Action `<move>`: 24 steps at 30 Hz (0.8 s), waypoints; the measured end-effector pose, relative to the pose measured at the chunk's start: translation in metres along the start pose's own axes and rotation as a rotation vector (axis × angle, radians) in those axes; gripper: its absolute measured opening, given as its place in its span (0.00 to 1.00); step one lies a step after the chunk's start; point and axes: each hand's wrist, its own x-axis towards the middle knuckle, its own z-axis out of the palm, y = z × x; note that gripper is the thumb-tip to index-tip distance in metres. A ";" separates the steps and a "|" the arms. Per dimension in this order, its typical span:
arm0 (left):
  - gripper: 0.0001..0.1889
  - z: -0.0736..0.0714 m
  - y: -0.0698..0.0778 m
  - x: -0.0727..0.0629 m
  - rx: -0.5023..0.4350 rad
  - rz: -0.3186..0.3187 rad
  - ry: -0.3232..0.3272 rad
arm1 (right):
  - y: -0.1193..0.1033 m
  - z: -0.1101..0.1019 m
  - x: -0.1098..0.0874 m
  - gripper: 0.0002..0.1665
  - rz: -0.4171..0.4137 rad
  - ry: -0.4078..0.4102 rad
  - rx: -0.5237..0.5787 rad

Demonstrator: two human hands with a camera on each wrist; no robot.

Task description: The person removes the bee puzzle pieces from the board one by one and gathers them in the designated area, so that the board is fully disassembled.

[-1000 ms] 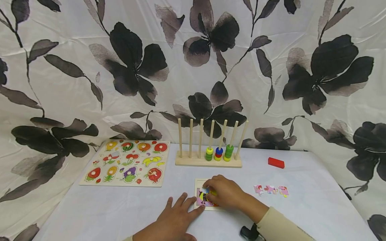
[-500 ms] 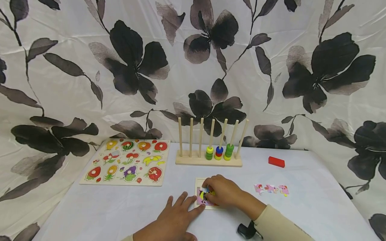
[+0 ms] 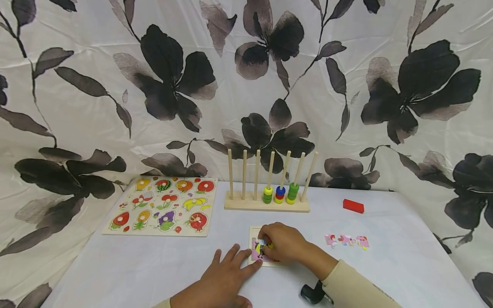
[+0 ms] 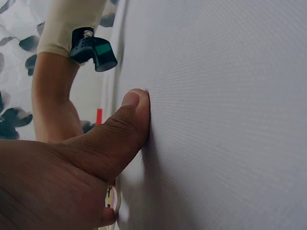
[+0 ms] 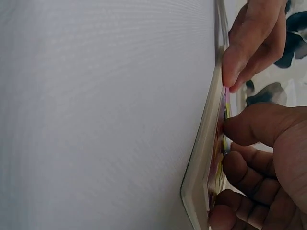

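Observation:
A small jigsaw puzzle in a pale wooden frame (image 3: 254, 232) lies in front of me, showing a yellow and black bee (image 3: 258, 250) on pink. My left hand (image 3: 221, 278) lies spread at its left side, fingertips on the frame's edge; the left wrist view shows its thumb (image 4: 136, 108) resting by the tablecloth. Over the puzzle, my right hand (image 3: 286, 244) has bent fingers and covers much of the picture. In the right wrist view this hand (image 5: 268, 163) has thumb and fingers pinching at a colourful puzzle piece (image 5: 227, 146) on the board's surface.
Three loose pink puzzle pieces (image 3: 346, 241) lie to the right, with a red block (image 3: 353, 206) beyond them. Behind stand a pegged wooden rack (image 3: 240, 205) with coloured rings and a fruit puzzle board (image 3: 154, 233). A black device (image 3: 313, 294) sits by the right sleeve.
The right forearm and the black device by its sleeve have shifted slightly left. Both hands otherwise stay in place at the puzzle.

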 end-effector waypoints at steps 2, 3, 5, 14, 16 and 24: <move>0.49 0.000 0.000 0.000 0.002 -0.001 0.000 | 0.000 0.000 0.000 0.15 0.001 0.009 -0.002; 0.49 -0.001 0.000 0.000 0.002 -0.002 -0.001 | 0.000 0.000 0.000 0.15 0.002 0.014 0.002; 0.49 -0.001 0.000 0.000 0.001 -0.005 -0.003 | 0.000 0.001 -0.001 0.15 0.004 0.017 0.008; 0.48 0.000 0.000 -0.002 0.013 0.006 0.021 | -0.003 0.003 -0.002 0.15 0.004 0.018 0.016; 0.48 0.001 0.000 -0.002 0.021 0.010 0.032 | -0.003 0.003 -0.001 0.15 -0.001 0.021 0.019; 0.48 0.001 0.001 -0.002 0.033 0.006 0.027 | -0.004 0.002 -0.002 0.17 -0.014 0.022 0.022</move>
